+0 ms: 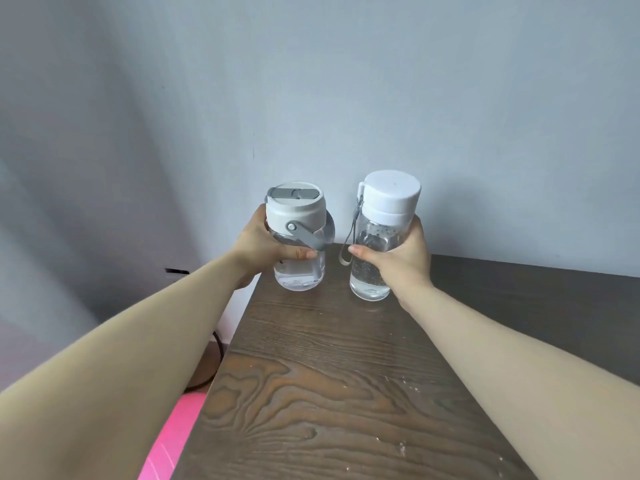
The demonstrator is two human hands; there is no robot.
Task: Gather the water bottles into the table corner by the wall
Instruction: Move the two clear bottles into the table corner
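Two clear water bottles stand upright near the far left corner of the dark wooden table [329,375], close to the wall. The left bottle [300,271] is squat, with a white lid and a grey handle; my left hand [266,249] is wrapped around its middle. The right bottle [370,271] is taller, with a white screw cap and a grey strap loop hanging on its left; my right hand [398,258] grips its body. A small gap separates the two bottles. Both bases look to be resting on the table.
The pale wall [346,98] runs right behind the bottles. The table's left edge drops off beside the left bottle. Below it lie a black cable [216,344] and a pink surface [173,438].
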